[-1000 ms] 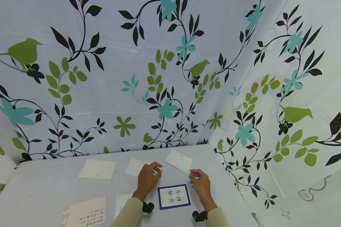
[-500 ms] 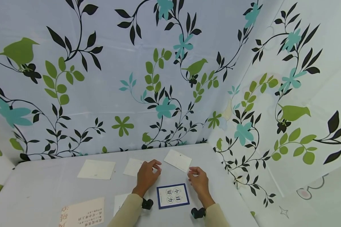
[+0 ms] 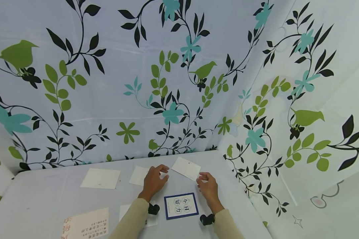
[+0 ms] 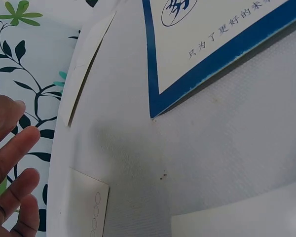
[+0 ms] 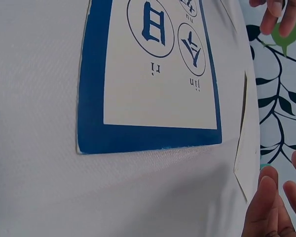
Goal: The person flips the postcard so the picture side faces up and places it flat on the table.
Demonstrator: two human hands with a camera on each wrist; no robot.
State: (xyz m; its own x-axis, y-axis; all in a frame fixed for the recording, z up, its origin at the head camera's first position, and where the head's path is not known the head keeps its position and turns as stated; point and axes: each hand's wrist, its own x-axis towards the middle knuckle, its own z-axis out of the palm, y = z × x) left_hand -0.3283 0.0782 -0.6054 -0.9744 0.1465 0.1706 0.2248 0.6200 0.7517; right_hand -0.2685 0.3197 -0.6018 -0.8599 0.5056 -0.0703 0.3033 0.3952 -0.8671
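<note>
Starts at the left of the white desk with a peach card near the front, printed with reddish and darker characters. Goes on, farther back, to a cream card lying flat. Shows next a white card near the front, partly hidden under the left sleeve, and, toward the back, a small pale card with its right end behind the left hand. Has the left fingers gently bent, apart from one another and released. Carries a black device at that wrist.

Continues, between the two forearms, to a blue-bordered card, face up and flat on the desk, with four circled characters; in the right wrist view, reads "ri" and "jin" beside two of them. Behind that, set at a slant, includes an off-white card. Ends with the right hand just beside the slanted card's near corner, right fingers loosely curved and released. Cannot tell whether touching that corner.
</note>
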